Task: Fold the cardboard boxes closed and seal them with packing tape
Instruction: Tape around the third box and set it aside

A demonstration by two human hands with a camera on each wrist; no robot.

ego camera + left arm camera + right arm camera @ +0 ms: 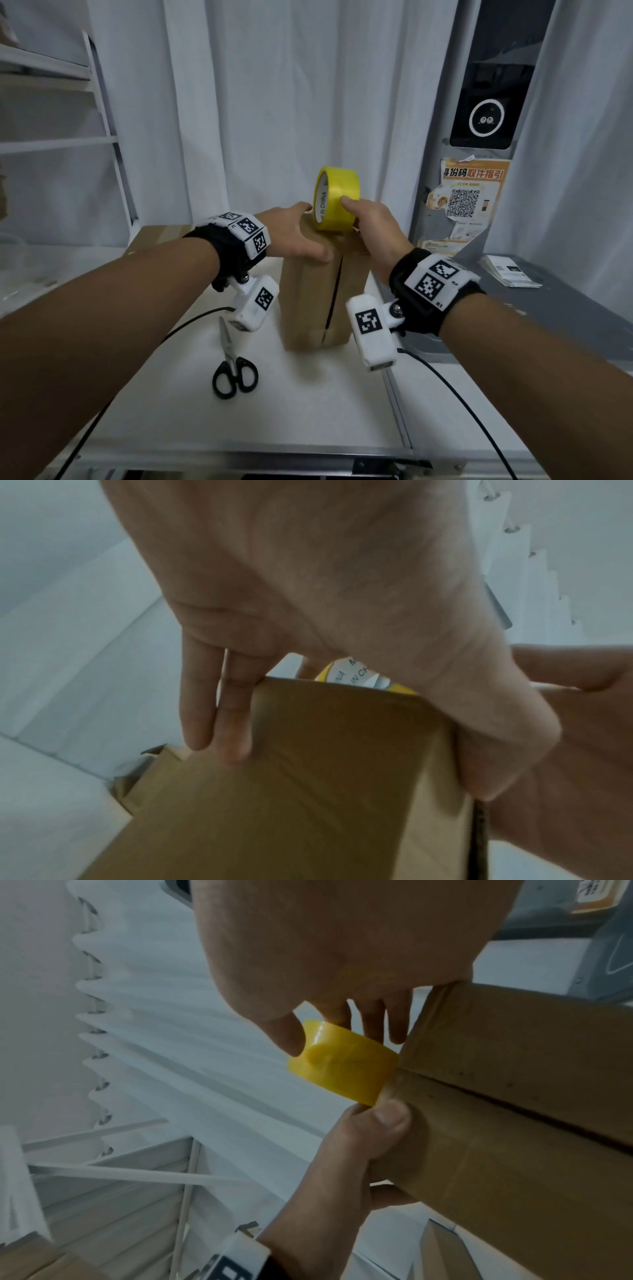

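A tall brown cardboard box stands on the white table, its flaps folded shut with a dark seam running down the middle. My left hand grips the box's upper left edge, thumb on the seam face and fingers over the side. My right hand holds a yellow roll of packing tape on edge at the box's far end. In the right wrist view the tape touches the box just beyond my left thumb.
Black-handled scissors lie on the table left of the box. Flattened cardboard sits behind my left wrist. A grey locker with a poster stands at the right, papers on its ledge. White shelving fills the left.
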